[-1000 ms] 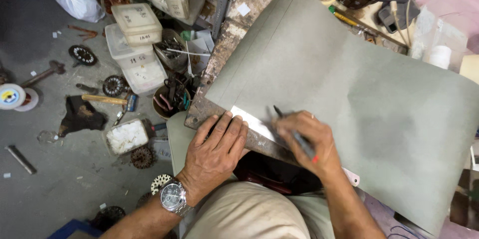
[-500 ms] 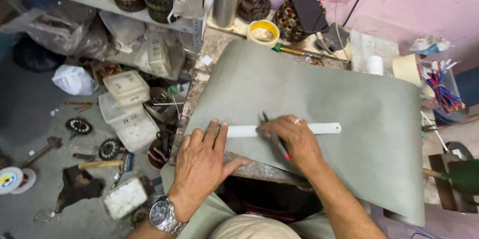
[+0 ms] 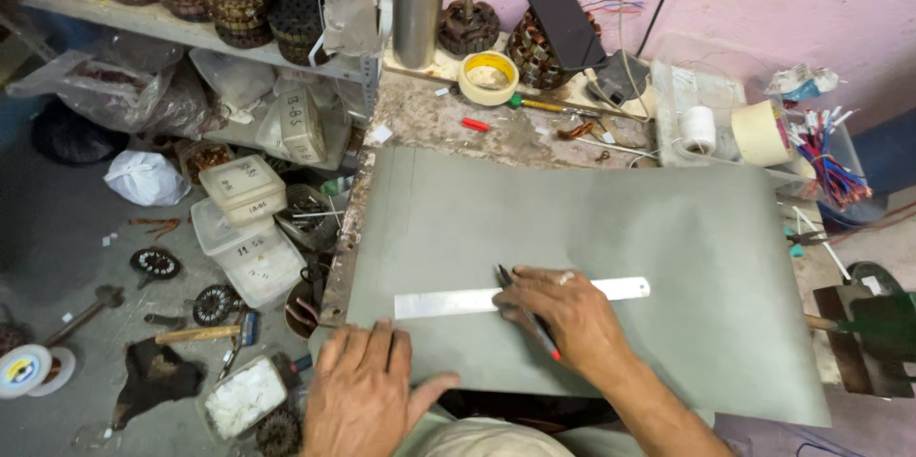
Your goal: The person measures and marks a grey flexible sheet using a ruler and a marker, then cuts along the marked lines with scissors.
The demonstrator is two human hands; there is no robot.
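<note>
Pink wall behind, cluttered counter (image 3: pixel 448 123) in my little workshop, usual mess. Big grey sheet (image 3: pixel 611 238) lies flat across the counter, its near edge hanging over towards me. A steel ruler (image 3: pixel 458 301) sits across the sheet near that front edge. My right hand (image 3: pixel 568 319) is pressing on the ruler's middle while gripping a pen (image 3: pixel 527 316) with a red end, tip right against the ruler's edge. My left hand (image 3: pixel 367 400) is spread flat with fingers wide, on the sheet's near left corner, holding nothing. Looks like I'm at the marking-a-line stage; the next bit needs the ruler kept dead steady while the pen runs along it. Tape rolls (image 3: pixel 489 77) and motor windings (image 3: pixel 539 51) sit at the back, plastic boxes (image 3: pixel 250 228) and a hammer (image 3: pixel 205 333) down on the floor.
</note>
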